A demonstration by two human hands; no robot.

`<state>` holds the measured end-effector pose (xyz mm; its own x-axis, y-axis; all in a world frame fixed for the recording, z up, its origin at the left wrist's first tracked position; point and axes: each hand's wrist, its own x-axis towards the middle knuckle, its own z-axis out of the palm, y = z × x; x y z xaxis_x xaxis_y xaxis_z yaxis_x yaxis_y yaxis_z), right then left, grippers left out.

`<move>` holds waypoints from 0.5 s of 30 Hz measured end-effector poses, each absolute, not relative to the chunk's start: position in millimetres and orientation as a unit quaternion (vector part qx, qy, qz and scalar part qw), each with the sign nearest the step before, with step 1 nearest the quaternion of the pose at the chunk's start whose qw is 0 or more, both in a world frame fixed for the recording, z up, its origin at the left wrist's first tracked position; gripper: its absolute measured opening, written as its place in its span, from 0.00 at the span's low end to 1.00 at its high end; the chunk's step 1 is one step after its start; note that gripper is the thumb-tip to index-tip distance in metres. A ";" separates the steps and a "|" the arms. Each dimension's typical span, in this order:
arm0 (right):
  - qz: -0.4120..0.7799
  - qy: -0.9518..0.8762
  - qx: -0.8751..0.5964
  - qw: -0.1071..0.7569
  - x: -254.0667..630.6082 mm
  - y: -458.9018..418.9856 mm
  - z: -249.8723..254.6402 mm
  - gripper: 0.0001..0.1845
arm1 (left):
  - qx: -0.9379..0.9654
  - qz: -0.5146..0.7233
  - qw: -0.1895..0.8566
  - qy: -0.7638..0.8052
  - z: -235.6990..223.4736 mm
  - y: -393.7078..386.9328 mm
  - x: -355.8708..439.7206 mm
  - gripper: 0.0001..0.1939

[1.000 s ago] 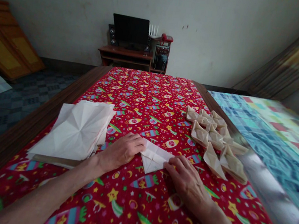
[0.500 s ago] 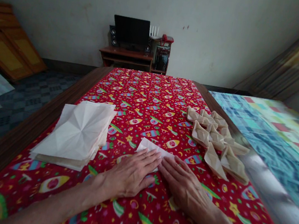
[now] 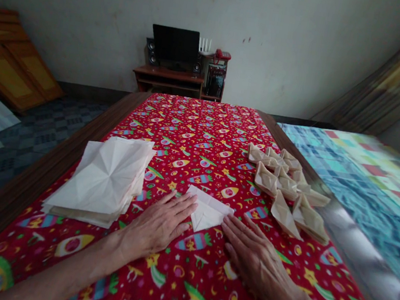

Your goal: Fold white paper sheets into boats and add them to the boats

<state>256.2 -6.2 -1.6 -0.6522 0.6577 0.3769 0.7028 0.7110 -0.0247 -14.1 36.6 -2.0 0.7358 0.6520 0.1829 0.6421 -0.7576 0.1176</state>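
Uncovering the folded paper (image 3: 209, 212)

The hands have drawn apart, so its creased middle shows on the red cloth (image 3: 161, 288) over the bench (image 3: 112, 119). The left hand (image 3: 157, 226) lies flat, grip open, fingertips at one end; the right hand (image 3: 257, 255), likewise open, touches the other (neither looks pinched on it)

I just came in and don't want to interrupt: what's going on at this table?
A person is working on a small folded piece of white paper with two bare hands. The left hand has its fingertips at the left edge, and the right hand has its fingertips at the right edge. The paper lies on the red patterned cloth, between a stack of creased sheets and a group of folded paper shapes.
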 end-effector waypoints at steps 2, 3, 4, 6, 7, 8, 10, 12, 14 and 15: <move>-0.063 -0.899 -0.385 0.201 255.5 -6.5 -1.5 0.18 | 0.927 0.119 0.022 0.355 -0.7 38.0 -18.7 0.20; -0.061 -0.893 -0.394 0.210 254.5 -6.1 -1.4 0.17 | 0.924 0.130 0.021 0.358 -0.1 39.7 -19.8 0.20; -0.057 -0.887 -0.404 0.219 253.0 -5.1 -1.3 0.15 | 0.921 0.146 0.021 0.360 0.6 42.4 -20.0 0.18; -0.043 -0.876 -0.424 0.224 248.9 -0.6 -1.2 0.11 | 0.913 0.182 0.023 0.364 2.2 50.4 -17.0 0.15; -0.035 -0.872 -0.435 0.221 246.6 2.8 -1.5 0.10 | 0.910 0.198 0.026 0.364 3.1 55.8 -14.1 0.13; -0.027 -0.868 -0.446 0.215 244.3 6.9 -1.9 0.10 | 0.906 0.208 0.034 0.367 4.2 62.0 -10.6 0.11; -0.021 -0.855 -0.476 0.208 240.6 15.6 -3.2 0.10 | 0.902 0.215 0.054 0.370 5.9 75.8 -3.0 0.07; -0.013 -0.839 -0.496 0.225 238.8 22.9 -4.7 0.09 | 0.905 0.207 0.069 0.365 6.7 89.6 3.3 0.09; 0.000 -0.829 -0.499 0.255 239.1 27.3 -5.9 0.06 | 0.910 0.185 0.078 0.362 7.4 100.9 7.5 0.20; 0.006 -0.827 -0.493 0.272 239.9 28.4 -6.6 0.07 | 0.914 0.167 0.082 0.362 8.2 105.1 8.9 0.23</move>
<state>239.9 28.4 -6.6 -0.3672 0.8178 0.4430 0.8111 0.5147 -0.2778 8.9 105.1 8.2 0.6828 0.6880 0.2458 0.6336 -0.7251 0.2697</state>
